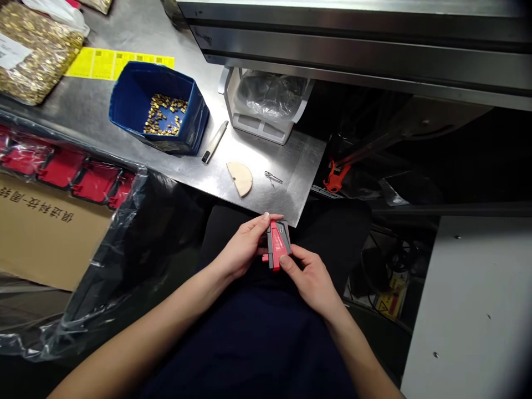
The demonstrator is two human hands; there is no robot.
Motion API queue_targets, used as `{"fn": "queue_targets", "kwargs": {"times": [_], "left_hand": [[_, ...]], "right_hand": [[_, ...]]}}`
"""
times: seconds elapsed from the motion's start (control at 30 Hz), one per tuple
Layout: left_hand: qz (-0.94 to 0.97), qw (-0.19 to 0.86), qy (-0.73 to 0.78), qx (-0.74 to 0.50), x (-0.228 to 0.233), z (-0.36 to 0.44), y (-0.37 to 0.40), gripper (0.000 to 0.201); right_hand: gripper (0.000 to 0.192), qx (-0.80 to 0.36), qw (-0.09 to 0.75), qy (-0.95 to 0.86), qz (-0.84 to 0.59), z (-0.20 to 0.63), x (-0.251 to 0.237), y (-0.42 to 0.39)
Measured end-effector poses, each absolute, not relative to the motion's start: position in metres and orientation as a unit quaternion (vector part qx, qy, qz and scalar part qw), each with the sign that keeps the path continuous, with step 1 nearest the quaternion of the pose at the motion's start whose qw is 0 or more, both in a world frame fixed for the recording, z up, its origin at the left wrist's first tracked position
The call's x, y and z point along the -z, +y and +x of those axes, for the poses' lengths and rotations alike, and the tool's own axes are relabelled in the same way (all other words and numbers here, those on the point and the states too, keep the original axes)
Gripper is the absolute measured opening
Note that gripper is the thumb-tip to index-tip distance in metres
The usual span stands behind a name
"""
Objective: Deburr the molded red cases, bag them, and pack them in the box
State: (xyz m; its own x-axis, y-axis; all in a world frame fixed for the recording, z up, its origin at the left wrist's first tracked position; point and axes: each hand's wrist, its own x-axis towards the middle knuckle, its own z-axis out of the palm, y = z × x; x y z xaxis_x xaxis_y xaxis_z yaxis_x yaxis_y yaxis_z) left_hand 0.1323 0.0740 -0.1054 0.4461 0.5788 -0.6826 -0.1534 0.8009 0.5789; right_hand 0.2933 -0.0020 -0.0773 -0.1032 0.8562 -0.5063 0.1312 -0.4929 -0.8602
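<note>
Steel table point(124, 111) carries blue bin point(160, 105) of brass parts; below its edge, over the lap, left hand point(243, 246) and right hand point(311, 280) both pinch the red-grey part point(277, 243), fingers closed.

Head-worn view, steeply down, close.

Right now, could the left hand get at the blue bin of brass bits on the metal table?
Probably yes. The blue bin stands open-topped on the metal table, up and left of the left hand, with nothing between them. But that hand shares the red and grey part with the right hand.
</note>
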Motion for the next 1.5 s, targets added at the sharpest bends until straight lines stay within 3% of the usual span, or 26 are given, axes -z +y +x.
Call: {"fn": "queue_targets", "kwargs": {"times": [0.23, 0.4, 0.47, 0.57, 0.7, 0.8, 0.9, 1.0, 1.17, 1.37, 1.5], "left_hand": [[0.301, 0.813, 0.454, -0.206, 0.103, 0.126, 0.073, 0.056], [0.455, 0.774, 0.384, -0.217, 0.1, 0.119, 0.068, 0.094], [0.469, 0.77, 0.381, -0.206, 0.1, 0.119, 0.068, 0.086], [0.468, 0.767, 0.384, -0.214, 0.099, 0.123, 0.068, 0.058], [0.33, 0.823, 0.402, -0.23, 0.099, 0.129, 0.068, 0.029], [0.212, 0.847, 0.441, -0.209, 0.1, 0.132, 0.067, 0.034], [0.221, 0.833, 0.469, -0.193, 0.1, 0.132, 0.064, 0.041], [0.297, 0.824, 0.444, -0.186, 0.097, 0.126, 0.06, 0.051], [0.385, 0.777, 0.456, -0.202, 0.098, 0.106, 0.058, 0.044], [0.252, 0.85, 0.378, -0.267, 0.11, 0.092, 0.058, 0.062], [0.117, 0.875, 0.362, -0.3, 0.113, 0.09, 0.049, 0.062]], "right_hand": [[0.033, -0.63, 0.378, -0.288, -0.614, 0.292, 0.082, 0.0], [0.036, -0.66, 0.431, -0.176, -0.59, 0.291, 0.088, 0.002], [0.037, -0.656, 0.426, -0.179, -0.597, 0.291, 0.088, 0.003], [0.039, -0.644, 0.397, -0.226, -0.614, 0.291, 0.087, 0.002], [0.038, -0.591, 0.333, -0.37, -0.635, 0.293, 0.079, -0.002], [0.035, -0.545, 0.286, -0.462, -0.639, 0.297, 0.074, -0.006], [0.037, -0.531, 0.279, -0.474, -0.645, 0.299, 0.076, -0.009], [0.018, -0.542, 0.347, -0.412, -0.645, 0.304, 0.083, -0.011], [0.027, -0.61, 0.484, -0.224, -0.586, 0.318, 0.096, -0.009], [0.035, -0.68, 0.504, -0.114, -0.521, 0.305, 0.104, -0.001], [0.024, -0.612, 0.533, -0.218, -0.542, 0.28, 0.1, 0.006]]}}
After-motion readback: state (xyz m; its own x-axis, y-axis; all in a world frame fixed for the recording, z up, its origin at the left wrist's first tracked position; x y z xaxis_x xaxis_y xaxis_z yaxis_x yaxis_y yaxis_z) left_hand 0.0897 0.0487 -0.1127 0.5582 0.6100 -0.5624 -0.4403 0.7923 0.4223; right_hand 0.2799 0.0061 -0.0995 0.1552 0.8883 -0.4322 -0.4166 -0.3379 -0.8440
